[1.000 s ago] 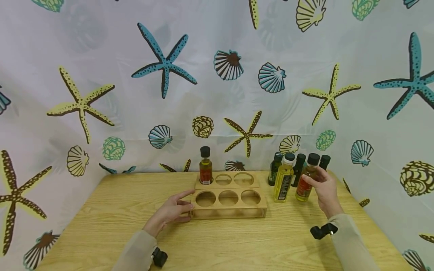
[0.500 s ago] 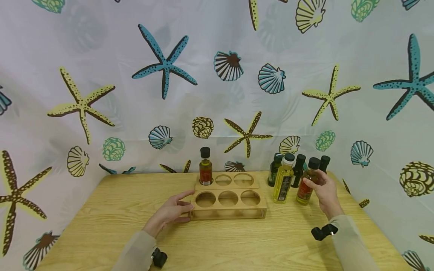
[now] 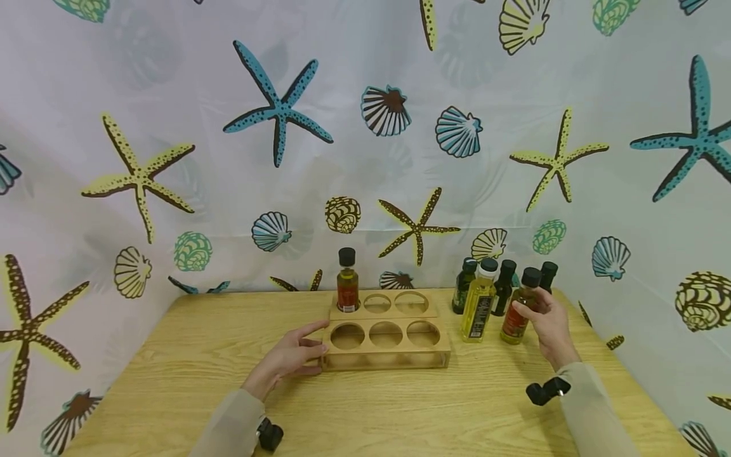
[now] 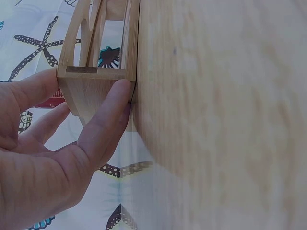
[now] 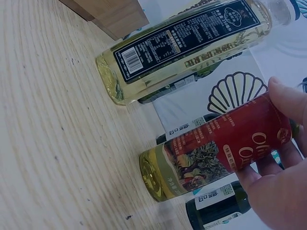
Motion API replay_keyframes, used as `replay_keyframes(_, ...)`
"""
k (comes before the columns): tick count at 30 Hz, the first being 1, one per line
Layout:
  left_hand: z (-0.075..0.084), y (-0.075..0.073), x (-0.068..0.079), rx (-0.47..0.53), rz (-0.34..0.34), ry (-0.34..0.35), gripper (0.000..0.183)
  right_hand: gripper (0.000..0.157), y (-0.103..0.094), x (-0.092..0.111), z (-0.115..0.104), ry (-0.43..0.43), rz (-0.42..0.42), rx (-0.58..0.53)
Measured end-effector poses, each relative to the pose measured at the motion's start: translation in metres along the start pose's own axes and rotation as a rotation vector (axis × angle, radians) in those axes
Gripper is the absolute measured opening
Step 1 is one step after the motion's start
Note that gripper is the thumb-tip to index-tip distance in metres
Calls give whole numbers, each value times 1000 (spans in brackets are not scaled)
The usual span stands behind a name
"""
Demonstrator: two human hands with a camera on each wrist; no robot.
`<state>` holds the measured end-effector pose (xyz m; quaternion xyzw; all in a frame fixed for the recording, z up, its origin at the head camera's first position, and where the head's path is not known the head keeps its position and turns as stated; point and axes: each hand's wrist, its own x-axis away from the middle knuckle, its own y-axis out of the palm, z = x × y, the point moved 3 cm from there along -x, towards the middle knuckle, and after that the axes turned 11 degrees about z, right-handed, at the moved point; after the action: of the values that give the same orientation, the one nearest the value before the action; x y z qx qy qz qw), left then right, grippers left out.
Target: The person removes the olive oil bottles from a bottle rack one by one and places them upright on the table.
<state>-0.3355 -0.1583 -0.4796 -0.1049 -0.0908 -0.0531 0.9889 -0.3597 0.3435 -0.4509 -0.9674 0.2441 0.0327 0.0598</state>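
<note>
On the table, my left hand (image 3: 289, 352) touches the left end of a two-tier wooden bottle rack (image 3: 387, 360) with spread fingers. In the left wrist view, the fingertips (image 4: 121, 91) rest along the rack's end panel (image 4: 88, 98). A red-labelled oil bottle (image 3: 348, 289) with a black cap stands upright in the back-left hole. My right hand (image 3: 549, 327) grips an olive oil bottle (image 3: 516, 320) with a red label around its upper body. The right wrist view shows this olive oil bottle (image 5: 216, 148) close up, thumb on one side and fingers beneath; whether its base touches the table is unclear.
Left of the gripped bottle stands a tall yellow oil bottle (image 3: 477, 308). Behind are dark bottles, one at the left (image 3: 464, 285), one in the middle (image 3: 502, 289) and one at the right (image 3: 547, 276). A patterned curtain (image 3: 400, 158) hangs behind the table (image 3: 434, 412).
My right hand and the olive oil bottle have shifted slightly right and a little nearer. The left hand and the rack stay in place.
</note>
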Motion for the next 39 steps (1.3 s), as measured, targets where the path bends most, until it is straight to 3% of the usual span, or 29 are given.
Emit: replay_keyframes(39, -2, 1, 0, 18, 11, 5, 60, 62, -8, -8, 0, -20, -105, 48)
